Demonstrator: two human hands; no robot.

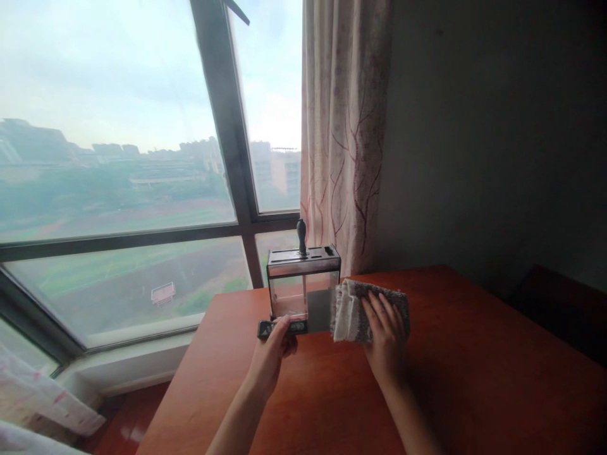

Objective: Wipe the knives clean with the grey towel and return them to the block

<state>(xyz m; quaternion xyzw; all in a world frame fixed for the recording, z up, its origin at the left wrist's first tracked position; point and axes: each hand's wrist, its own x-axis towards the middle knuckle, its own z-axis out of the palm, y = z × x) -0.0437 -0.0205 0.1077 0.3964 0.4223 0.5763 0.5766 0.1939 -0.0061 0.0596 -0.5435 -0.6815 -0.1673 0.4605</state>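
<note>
In front of me my left hand [272, 354] is closed around the black handle [298, 327] of a cleaver. Its broad grey blade [319, 311] points right, and its far end is hidden by a folded grey-and-white cloth [348, 313]. My right hand [385, 341] holds that cloth against the blade, fingers pressed over its front. Just behind the cleaver stands a clear-sided knife block [288, 294] with a dark slotted top. One black handle [301, 237] sticks up from it.
The reddish-brown wooden table [322, 404] lies under both hands. Beyond it are a large window with a dark frame [222, 95] and a patterned curtain [346, 126]. A dark wall [474, 158] is on the right. A pale window sill [133, 363] runs along the left.
</note>
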